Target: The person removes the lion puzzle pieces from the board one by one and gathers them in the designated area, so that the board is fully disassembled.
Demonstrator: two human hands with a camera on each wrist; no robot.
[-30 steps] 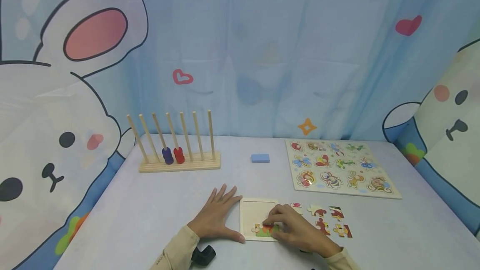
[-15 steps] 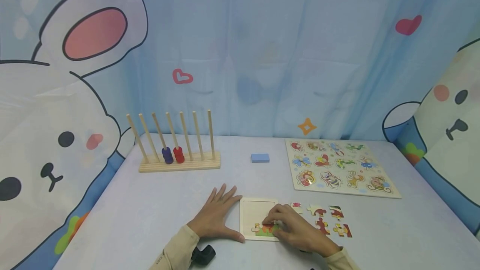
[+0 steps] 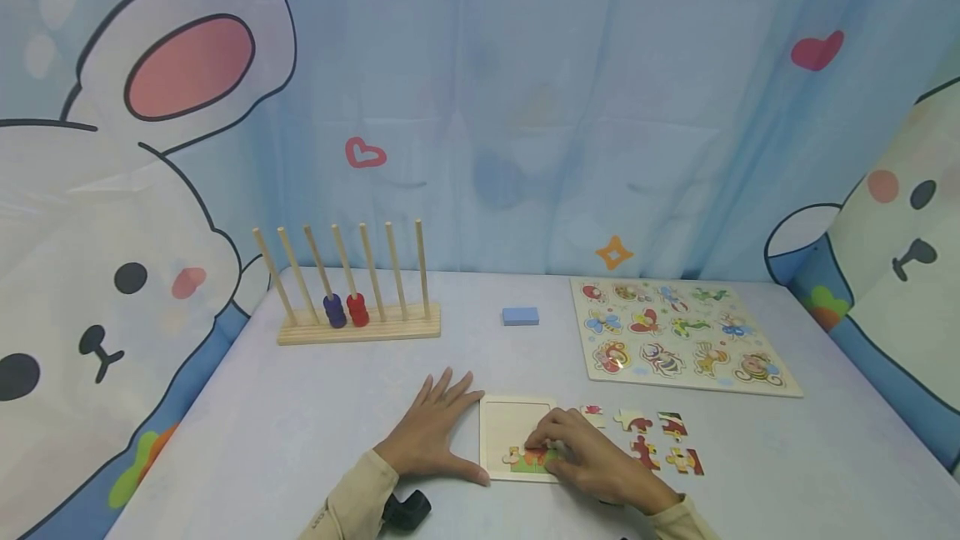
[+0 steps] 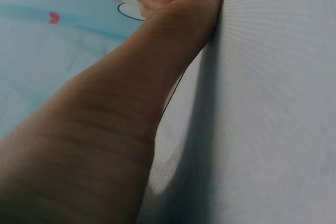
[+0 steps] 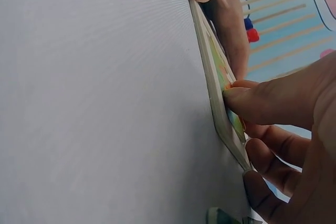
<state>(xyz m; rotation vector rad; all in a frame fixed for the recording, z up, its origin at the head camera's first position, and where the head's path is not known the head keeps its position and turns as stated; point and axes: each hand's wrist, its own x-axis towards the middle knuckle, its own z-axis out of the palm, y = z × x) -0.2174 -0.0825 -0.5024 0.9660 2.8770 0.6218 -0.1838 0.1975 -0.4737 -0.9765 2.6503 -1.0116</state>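
Note:
A square wooden puzzle tray [image 3: 517, 419] lies on the table with joined jigsaw pieces [image 3: 527, 462] along its near edge. My left hand [image 3: 435, 436] rests at its left side, fingers spread, thumb at the near left corner and index fingertip by the far left one. Over the tray's right part, my right hand [image 3: 588, 457] pinches a puzzle piece [image 5: 234, 119] with thumb and fingers, low in the near right corner. That hand hides most of the piece in the head view. Several loose jigsaw pieces [image 3: 645, 450] lie just right of the hand.
A wooden peg abacus [image 3: 360, 330] with blue and red beads stands at the back left. Further right are a blue block [image 3: 521, 317] and a large insect picture board [image 3: 682, 336]. A black object [image 3: 407, 512] is beside the left sleeve. A curtain hangs behind the table.
Both hands and the tray stay in place. The right fingers shift very slightly at the piece, if at all.

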